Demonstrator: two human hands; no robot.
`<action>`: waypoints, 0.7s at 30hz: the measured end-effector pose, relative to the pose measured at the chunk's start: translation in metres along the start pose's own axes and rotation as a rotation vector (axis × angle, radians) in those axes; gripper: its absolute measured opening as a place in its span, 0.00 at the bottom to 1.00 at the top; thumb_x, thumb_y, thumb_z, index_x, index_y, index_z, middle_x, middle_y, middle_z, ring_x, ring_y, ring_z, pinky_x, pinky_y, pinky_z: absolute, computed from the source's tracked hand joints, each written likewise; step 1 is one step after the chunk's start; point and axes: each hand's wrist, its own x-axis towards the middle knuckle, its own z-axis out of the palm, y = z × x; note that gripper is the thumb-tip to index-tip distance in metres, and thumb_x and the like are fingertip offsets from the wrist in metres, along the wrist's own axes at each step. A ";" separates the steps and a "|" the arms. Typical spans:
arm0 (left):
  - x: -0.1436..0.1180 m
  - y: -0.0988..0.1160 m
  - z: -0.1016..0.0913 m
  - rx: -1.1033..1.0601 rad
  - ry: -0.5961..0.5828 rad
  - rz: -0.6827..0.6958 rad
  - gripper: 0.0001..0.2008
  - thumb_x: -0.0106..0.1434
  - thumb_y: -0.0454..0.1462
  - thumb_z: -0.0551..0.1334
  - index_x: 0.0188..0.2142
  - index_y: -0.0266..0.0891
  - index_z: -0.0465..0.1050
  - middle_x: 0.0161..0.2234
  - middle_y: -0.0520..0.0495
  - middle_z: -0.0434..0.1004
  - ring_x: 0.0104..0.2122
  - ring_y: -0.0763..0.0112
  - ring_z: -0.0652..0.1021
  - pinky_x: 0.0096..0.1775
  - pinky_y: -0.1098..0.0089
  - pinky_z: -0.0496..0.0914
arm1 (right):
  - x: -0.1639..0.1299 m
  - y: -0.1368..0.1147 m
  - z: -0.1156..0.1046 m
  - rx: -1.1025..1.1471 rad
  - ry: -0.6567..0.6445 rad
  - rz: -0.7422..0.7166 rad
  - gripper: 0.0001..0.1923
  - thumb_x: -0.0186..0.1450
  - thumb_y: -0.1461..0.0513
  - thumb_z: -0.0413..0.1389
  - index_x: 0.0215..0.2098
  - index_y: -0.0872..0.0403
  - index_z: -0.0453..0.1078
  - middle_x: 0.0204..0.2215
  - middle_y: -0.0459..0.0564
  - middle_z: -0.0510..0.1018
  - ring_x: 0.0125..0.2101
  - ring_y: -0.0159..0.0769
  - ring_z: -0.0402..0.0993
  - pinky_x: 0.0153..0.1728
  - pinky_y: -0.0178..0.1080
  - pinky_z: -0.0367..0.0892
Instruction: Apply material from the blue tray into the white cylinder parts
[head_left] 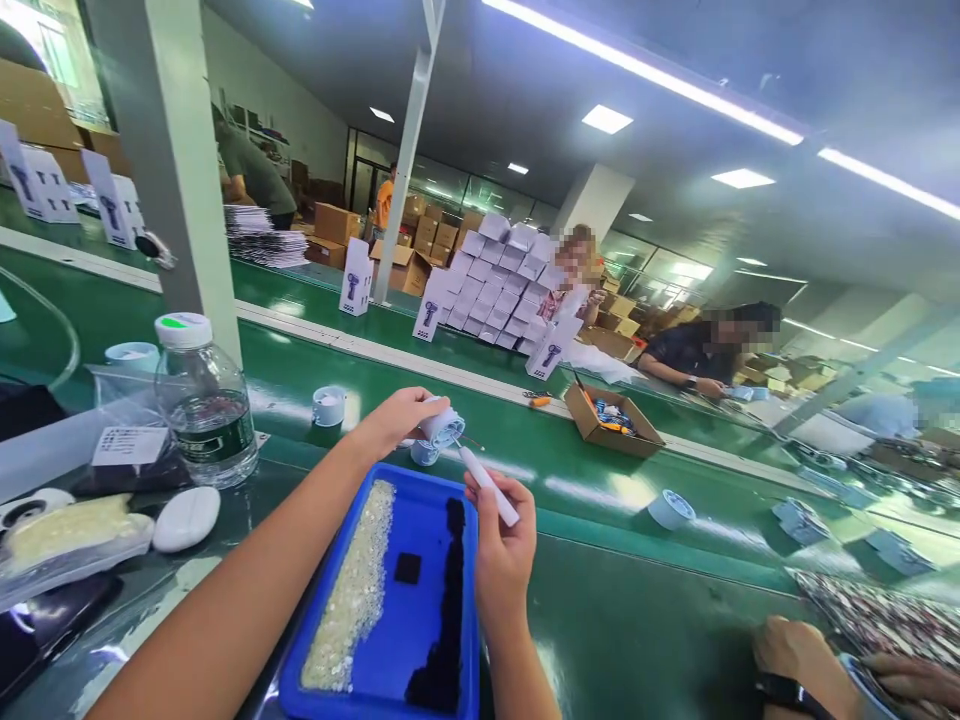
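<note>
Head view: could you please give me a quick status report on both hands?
Left hand shut on small round white part. Right hand shut on white pen-like tool, tip at part. Blue plastic tray below.

We find open green belt (600, 470) ahead of our hands, with a small white cap part (671, 508) lying on it to the right and another (328, 405) to the left. The blue tray (420, 500) fills the space right under our wrists. On the left, a water bottle (204, 400), a white oval case (186, 518) and plastic bags (71, 535) crowd the desk. Across the belt, a cardboard box (611, 420) and stacked white cartons (495, 285) block the far side. A co-worker's hand (795, 650) occupies the lower right.
</note>
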 end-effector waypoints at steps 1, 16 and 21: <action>-0.001 0.000 0.001 0.006 -0.012 0.001 0.20 0.45 0.49 0.67 0.26 0.36 0.64 0.24 0.53 0.67 0.24 0.76 0.68 0.29 0.70 0.66 | 0.000 0.000 0.000 -0.004 -0.003 0.002 0.10 0.64 0.58 0.54 0.41 0.53 0.63 0.42 0.50 0.74 0.42 0.38 0.75 0.43 0.42 0.70; -0.002 -0.002 0.011 0.051 -0.040 0.023 0.20 0.47 0.49 0.65 0.26 0.38 0.62 0.24 0.54 0.66 0.24 0.77 0.67 0.27 0.72 0.64 | 0.000 0.000 -0.001 -0.103 -0.011 0.052 0.14 0.64 0.54 0.53 0.43 0.54 0.64 0.40 0.51 0.77 0.41 0.37 0.75 0.45 0.41 0.69; -0.004 0.002 0.007 -0.004 0.002 0.037 0.20 0.47 0.49 0.66 0.27 0.37 0.62 0.25 0.54 0.67 0.25 0.76 0.68 0.30 0.71 0.66 | 0.000 0.001 -0.002 -0.078 0.021 0.060 0.15 0.64 0.54 0.53 0.43 0.54 0.64 0.40 0.53 0.77 0.41 0.39 0.75 0.44 0.42 0.69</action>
